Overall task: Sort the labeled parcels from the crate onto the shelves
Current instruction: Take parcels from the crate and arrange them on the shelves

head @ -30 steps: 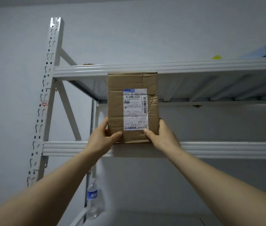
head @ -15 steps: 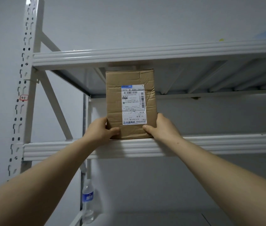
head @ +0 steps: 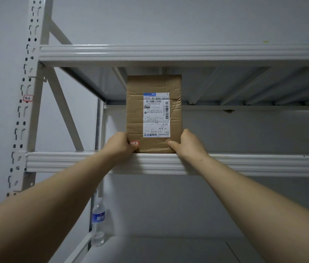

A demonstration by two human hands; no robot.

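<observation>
A brown cardboard parcel (head: pixel 136 114) with a white shipping label stands upright on the middle shelf (head: pixel 74 162) of a white metal rack. Its bottom edge sits just behind the shelf's front beam. My left hand (head: pixel 118 145) grips the lower left corner, the thumb on the front next to a small red-edged sticker. My right hand (head: pixel 186 145) grips the lower right corner, thumb on the front face. The crate is out of view.
The upper shelf beam (head: pixel 168 54) runs above the parcel, with blue and yellow items at its far right. The perforated upright (head: pixel 26 103) carries a small red tag. A water bottle (head: pixel 98 224) stands on the lower shelf by the rear post.
The parcel went from in front of the upper beam down and back onto the middle shelf. Both hands kept their grip. The view drew closer to the rack.
</observation>
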